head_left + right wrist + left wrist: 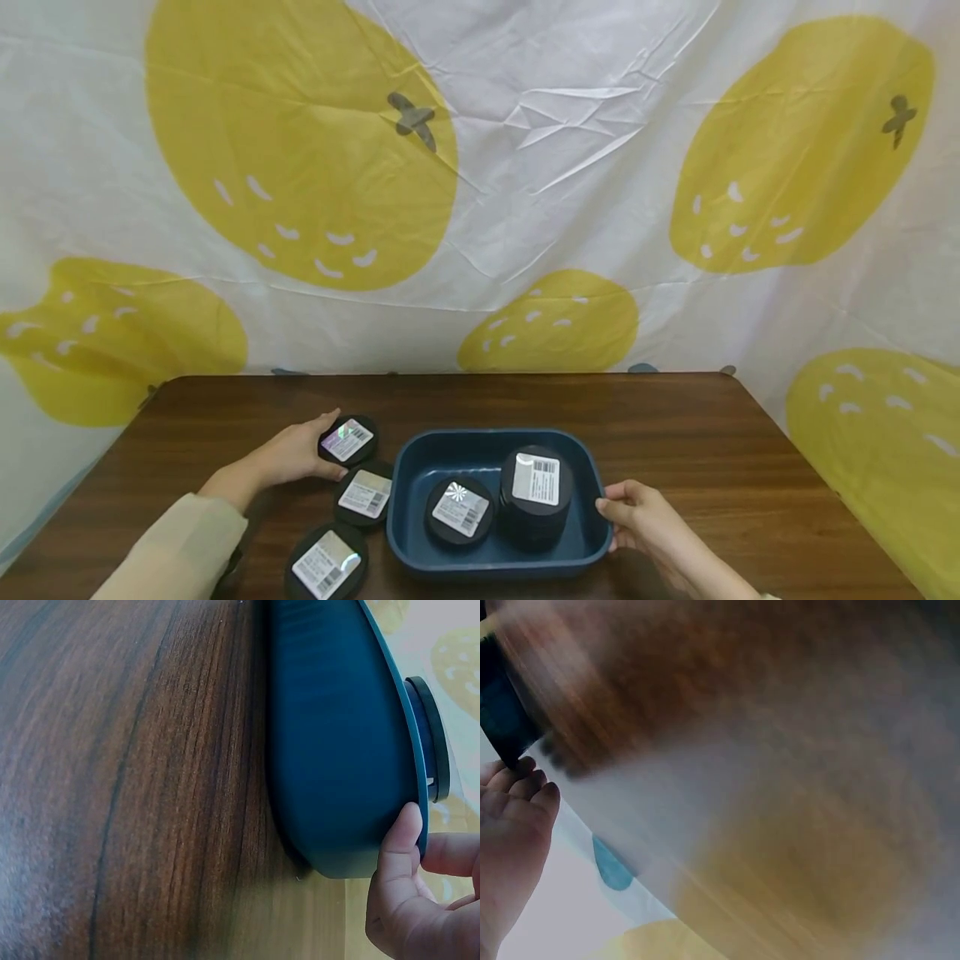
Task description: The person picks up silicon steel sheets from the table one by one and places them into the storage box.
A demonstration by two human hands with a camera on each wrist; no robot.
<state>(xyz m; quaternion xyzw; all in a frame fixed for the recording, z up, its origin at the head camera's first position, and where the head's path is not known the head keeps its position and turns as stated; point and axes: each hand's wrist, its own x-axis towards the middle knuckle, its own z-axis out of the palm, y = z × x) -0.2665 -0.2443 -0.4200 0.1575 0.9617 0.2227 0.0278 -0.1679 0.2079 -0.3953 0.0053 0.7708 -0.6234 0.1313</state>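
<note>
A round black tin (pixel 347 441) sits at the fingertips of the left hand (pixel 300 452), fingers along its far edge and thumb along its near edge, so the hand holds it by the sides. A second black tin (pixel 363 496) lies just beyond that thumb, on the side toward the right hand (pixel 641 512); a third tin (pixel 327 565) lies closer to the person than the left hand.

Between the hands stands a blue bin (pixel 450 458), its end rim pinched between the right thumb and fingers. Inside, a stack of black tins (pixel 536 500) stands nearer the right hand, and a single tin (pixel 460 511) lies on the side toward the left. White labels face up on the tins.

Under both hands is a dark wooden worktop (pixel 690 467); beyond them hangs a white cloth (pixel 555 192) with yellow fruit shapes.
</note>
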